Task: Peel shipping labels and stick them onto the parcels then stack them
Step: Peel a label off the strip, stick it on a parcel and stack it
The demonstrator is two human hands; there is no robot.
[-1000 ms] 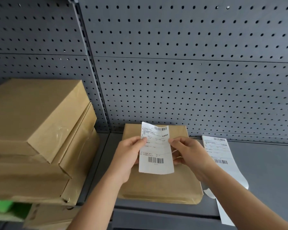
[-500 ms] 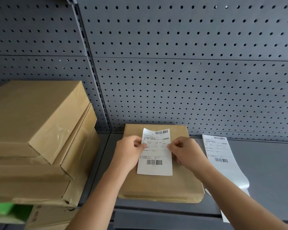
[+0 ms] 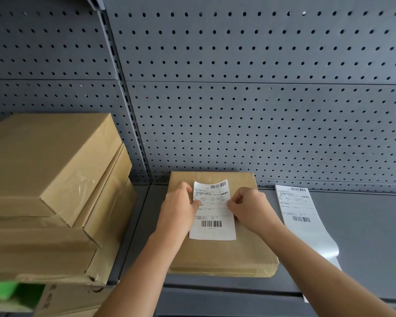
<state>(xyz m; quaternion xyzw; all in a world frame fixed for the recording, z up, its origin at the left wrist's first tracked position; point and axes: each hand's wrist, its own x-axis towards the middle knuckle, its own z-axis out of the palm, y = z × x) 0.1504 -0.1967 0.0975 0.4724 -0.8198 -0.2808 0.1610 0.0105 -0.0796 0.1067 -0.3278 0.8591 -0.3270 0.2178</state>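
Label [image 3: 212, 213] lies on top of the parcel [image 3: 226, 255], in its middle and a little toward the far end. The label's long axis runs away from you toward the pegboard [image 3: 261, 122], in line with the parcel's own length. Your left hand [image 3: 181, 207] pinches its left edge and your right hand [image 3: 249, 208] pinches its right edge, both at about the same height, just above the label's middle. So the label sits straight between your hands and neither is nearer to it.

The near end with the large barcode looks flat on the brown paper. The far end curls up, so it is probably not yet stuck. The next move likely turns on that: the loose part lies beyond your fingertips, so you would smooth from the near end away from you.

It is a white sheet with fine black print, one barcode at each end and no creases that show. The parcel rests on the grey shelf [image 3: 364, 225], with the stack [image 3: 50, 175] well to your left and the strip [image 3: 300, 209] just to the right.
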